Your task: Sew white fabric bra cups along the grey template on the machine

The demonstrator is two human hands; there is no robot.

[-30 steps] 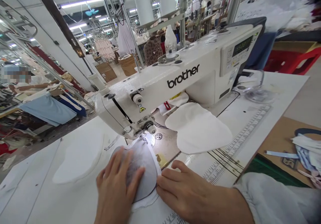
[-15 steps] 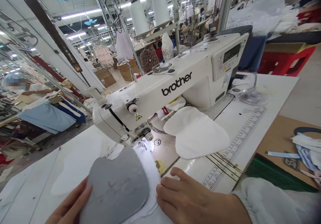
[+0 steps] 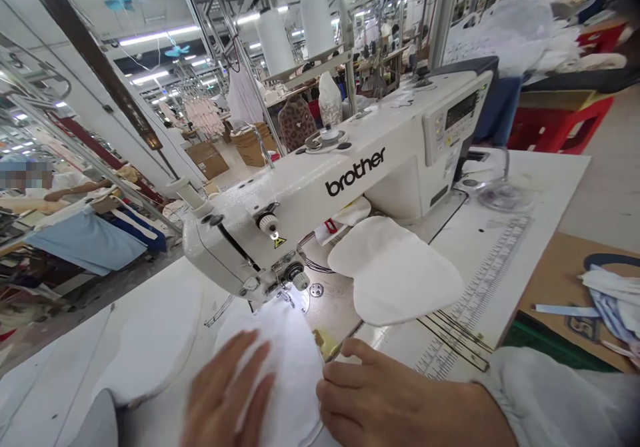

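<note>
A white fabric piece (image 3: 293, 373) lies in front of the sewing machine (image 3: 300, 173), its far end under the needle area. My left hand (image 3: 227, 393), somewhat blurred, rests on this piece with fingers stretched out and slightly apart. At its right edge, my right hand (image 3: 370, 393) has curled fingers and thumb closed on the fabric edge. The grey shaped template (image 3: 97, 423) is at the lower left, partly cut off by the frame. Another white fabric piece (image 3: 400, 270) lies to the right of the needle, and a further white cut piece (image 3: 150, 347) is on the left.
Ruler markings (image 3: 450, 327) run along the table's right part. A cardboard surface (image 3: 560, 287) with fabric strips stands at the right. Thread cones (image 3: 275, 43) rise behind the machine. A co-worker's arm (image 3: 75, 190) shows at the far left.
My left hand has let go of the grey template, which moved left and down off the white fabric. That hand now lies on the fabric. My right hand stays at the edge.
</note>
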